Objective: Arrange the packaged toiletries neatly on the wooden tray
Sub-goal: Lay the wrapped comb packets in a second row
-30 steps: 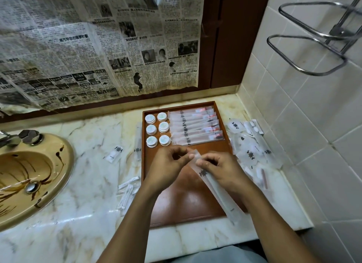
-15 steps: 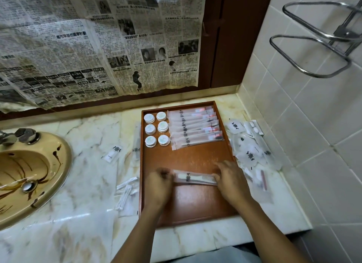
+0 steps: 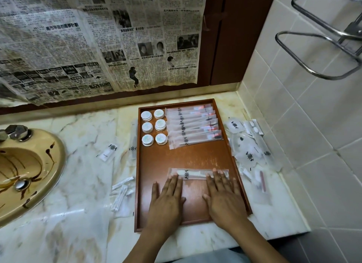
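Head view: a clear plastic packet holding a white comb (image 3: 195, 173) is laid crosswise on the brown wooden tray (image 3: 186, 157). It is pressed by straight fingertips of the left-hand grip (image 3: 166, 200) and right-hand grip (image 3: 225, 198), both held flat and unclenched. Six round white jars (image 3: 147, 127) are ranged at the tray's far end.

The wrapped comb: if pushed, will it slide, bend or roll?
The wrapped comb likely slides: glossy film on the smooth wooden tray. It lies flat, so rolling seems unlikely. The comb looks stiff; only the film edges might crumple.
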A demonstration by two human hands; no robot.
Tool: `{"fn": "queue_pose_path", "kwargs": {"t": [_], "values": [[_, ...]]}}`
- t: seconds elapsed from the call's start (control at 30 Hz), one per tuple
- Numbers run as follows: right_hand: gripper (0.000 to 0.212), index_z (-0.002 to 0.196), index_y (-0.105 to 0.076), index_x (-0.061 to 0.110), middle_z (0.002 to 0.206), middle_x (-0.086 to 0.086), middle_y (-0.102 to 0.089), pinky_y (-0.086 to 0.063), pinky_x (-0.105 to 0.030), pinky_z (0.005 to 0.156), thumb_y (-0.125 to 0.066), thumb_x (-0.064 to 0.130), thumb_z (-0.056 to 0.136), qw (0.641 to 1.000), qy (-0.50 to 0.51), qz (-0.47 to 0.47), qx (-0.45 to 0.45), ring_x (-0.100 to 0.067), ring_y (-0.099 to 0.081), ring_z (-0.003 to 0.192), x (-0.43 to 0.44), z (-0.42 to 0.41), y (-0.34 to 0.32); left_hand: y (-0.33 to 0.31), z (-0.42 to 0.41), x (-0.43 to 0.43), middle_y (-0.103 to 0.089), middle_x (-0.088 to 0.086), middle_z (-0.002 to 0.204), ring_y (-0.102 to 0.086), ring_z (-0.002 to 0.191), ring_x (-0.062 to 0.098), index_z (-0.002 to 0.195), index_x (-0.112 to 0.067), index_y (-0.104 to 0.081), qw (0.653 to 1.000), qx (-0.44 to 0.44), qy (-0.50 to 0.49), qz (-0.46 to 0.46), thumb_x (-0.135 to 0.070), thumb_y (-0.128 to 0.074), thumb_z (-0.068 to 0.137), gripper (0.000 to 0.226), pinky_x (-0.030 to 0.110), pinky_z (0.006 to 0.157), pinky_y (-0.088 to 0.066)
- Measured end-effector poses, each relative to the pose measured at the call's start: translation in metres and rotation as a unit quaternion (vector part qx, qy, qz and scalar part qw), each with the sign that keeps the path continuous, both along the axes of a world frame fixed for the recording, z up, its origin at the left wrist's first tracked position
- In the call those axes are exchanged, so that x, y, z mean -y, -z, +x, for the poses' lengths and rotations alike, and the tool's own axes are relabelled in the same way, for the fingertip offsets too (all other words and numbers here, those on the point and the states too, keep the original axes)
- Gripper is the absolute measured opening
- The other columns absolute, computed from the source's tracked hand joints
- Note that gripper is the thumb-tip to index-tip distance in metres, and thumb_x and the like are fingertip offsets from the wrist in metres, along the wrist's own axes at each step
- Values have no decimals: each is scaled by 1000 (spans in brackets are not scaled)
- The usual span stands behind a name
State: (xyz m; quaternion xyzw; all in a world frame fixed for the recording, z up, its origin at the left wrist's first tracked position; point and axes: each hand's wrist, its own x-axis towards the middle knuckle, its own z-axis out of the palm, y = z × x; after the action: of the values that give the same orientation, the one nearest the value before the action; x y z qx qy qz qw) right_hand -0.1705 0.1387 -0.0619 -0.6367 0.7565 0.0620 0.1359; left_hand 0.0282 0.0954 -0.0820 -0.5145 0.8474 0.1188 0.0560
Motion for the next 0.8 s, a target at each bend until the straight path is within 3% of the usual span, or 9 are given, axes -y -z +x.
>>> {"fn": "queue_pose_path", "kwargs": {"t": [0.1,0.2,0.33,0.4,0.5,0.63,0.8], "values": [[66,160,-3,16,167,-12,11,0,-49,122,-21,48,105,998,43,40,9,-31,8,155,20,-2,-7,-3,-13,6,-35,3,163,-38,148,20,155,-16,-40,1000,11,-18,13,-47,-30,100,64,59,119,-28],[68,160,0,13,167,-13,10,1,-48,125,-23,44,105,998,50,49,6,-31,11,154,38,0,-6,-5,-28,14,-47,6,155,-48,142,22,147,-14,-52,999,15,-45,26,-49,-35,97,64,59,110,-41],[65,160,-4,12,168,-12,3,1,-45,126,-25,38,105,997,74,-9,36,-28,6,155,56,-1,-1,1,-43,21,-50,10,153,-49,141,25,144,-10,-55,996,16,-79,32,-49,-33,95,67,61,106,-42],[62,160,-7,13,168,-11,-2,-1,-44,126,-24,37,105,997,65,-36,39,-26,1,155,58,0,-2,2,-49,25,-39,10,160,-39,148,25,151,-10,-44,994,17,-92,48,-50,-22,98,70,62,111,-35],[61,160,-6,15,168,-9,2,-1,-44,126,-20,40,106,997,56,-17,45,-24,3,155,60,-3,0,1,-55,33,-7,6,170,-8,158,23,162,-14,-13,993,17,-94,67,-51,0,96,77,61,119,-14],[64,160,-5,18,168,-7,4,2,-44,125,-19,46,105,997,60,-13,48,-23,7,155,62,-9,6,-5,-57,44,4,1,171,2,158,20,163,-18,-4,994,15,-92,63,-47,-19,107,65,60,120,-6],[65,160,-8,18,168,-11,-3,3,-43,124,-18,50,104,997,59,-39,29,-27,5,155,65,-8,8,-8,-51,52,7,-4,171,3,158,17,163,-22,-5,995,0,-77,63,-50,-25,107,66,60,120,0]]}}
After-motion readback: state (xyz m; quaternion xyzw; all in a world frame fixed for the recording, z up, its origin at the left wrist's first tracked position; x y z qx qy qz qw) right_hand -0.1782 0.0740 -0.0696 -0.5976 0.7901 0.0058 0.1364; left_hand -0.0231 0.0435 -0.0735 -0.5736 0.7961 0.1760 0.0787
